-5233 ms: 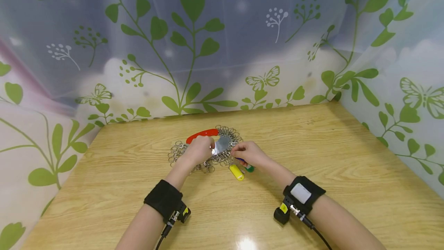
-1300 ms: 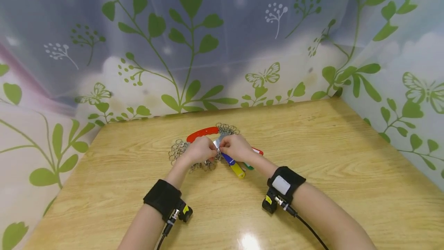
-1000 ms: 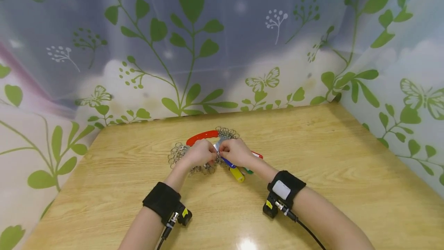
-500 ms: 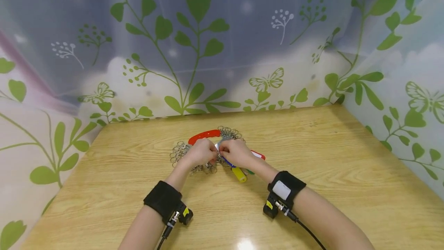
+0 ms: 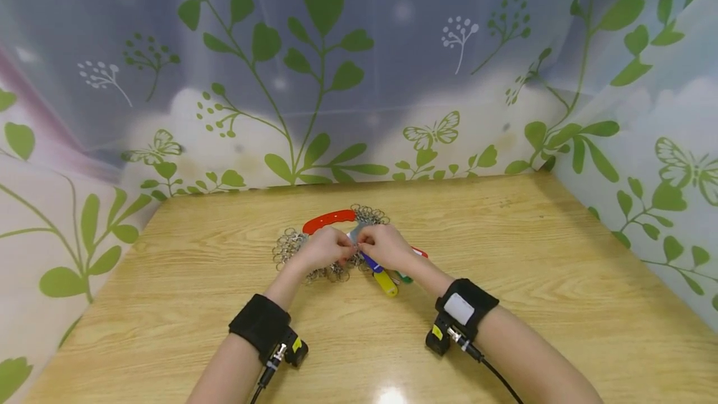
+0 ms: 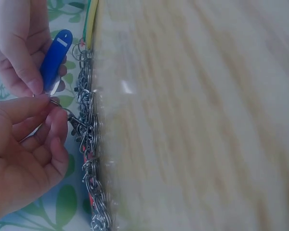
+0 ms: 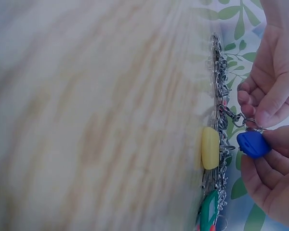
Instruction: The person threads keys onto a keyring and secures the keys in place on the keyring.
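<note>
My left hand pinches a small metal ring on the bunch of key rings and clasps. Close beside it, my right hand pinches a blue key tag near its ring end. The fingertips of both hands nearly meet, partly hiding the join between ring and tag. Behind the hands lies a red curved handle with a grey metal plate, which the key rings surround. A yellow key tag and a green key tag hang at the near right.
A red key tag shows past my right wrist. More key rings spread to the left of my left hand. The wooden table meets a leaf-patterned cloth at the back and sides. Cables trail from both wrist cameras.
Since the oldest frame, my right hand has moved left with the blue tag to meet my left hand, and a red tag has come into view. Over the last second, both hands barely move.
</note>
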{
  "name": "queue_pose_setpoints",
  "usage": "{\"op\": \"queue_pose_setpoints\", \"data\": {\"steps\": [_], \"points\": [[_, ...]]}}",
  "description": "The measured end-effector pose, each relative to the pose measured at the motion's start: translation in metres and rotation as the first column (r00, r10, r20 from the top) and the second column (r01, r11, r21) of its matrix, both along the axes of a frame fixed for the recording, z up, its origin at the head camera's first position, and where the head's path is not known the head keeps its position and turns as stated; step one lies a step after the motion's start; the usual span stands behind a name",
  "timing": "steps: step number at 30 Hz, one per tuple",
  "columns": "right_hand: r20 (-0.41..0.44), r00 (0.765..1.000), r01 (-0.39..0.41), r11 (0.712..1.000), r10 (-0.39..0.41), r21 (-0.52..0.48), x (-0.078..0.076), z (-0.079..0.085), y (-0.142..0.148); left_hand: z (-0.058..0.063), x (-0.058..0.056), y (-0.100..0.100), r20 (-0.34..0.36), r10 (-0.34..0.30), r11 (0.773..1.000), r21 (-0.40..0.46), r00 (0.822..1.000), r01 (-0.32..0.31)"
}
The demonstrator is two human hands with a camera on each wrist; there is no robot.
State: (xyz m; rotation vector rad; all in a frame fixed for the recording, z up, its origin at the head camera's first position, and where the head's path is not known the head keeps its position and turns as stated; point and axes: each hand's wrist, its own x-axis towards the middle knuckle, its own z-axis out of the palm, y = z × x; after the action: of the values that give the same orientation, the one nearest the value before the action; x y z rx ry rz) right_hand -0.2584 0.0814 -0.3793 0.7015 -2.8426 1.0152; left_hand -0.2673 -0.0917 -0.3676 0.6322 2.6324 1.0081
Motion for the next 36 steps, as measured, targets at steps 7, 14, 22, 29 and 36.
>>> {"op": "queue_pose_setpoints", "data": {"steps": [7,14,22,29,36], "points": [[-0.016,1.000,0.001,1.000,-0.001,-0.010,0.0007,0.0023,0.0002,0.0006,-0.0013,0.0007,0.002,0.026,1.000,0.014,1.000,-0.026],[-0.047,0.999,-0.027,1.000,0.027,-0.001,0.0016,0.0030,-0.0009,0.0011,-0.0014,0.0001,0.010,0.056,0.998,0.011,0.998,-0.056],[-0.052,0.999,-0.014,1.000,0.015,0.023,0.0010,0.0001,-0.0021,-0.0010,-0.0016,-0.0023,0.009,0.041,0.999,0.021,0.999,-0.041],[-0.029,0.999,0.024,0.999,-0.023,0.035,0.0033,0.0013,-0.0025,-0.0006,0.0006,-0.0039,0.031,-0.009,1.000,0.028,0.999,0.008],[-0.040,0.999,0.015,0.999,-0.014,0.031,0.0025,0.0028,-0.0028,0.0014,0.0014,-0.0026,-0.020,0.021,1.000,-0.005,1.000,-0.021]]}}
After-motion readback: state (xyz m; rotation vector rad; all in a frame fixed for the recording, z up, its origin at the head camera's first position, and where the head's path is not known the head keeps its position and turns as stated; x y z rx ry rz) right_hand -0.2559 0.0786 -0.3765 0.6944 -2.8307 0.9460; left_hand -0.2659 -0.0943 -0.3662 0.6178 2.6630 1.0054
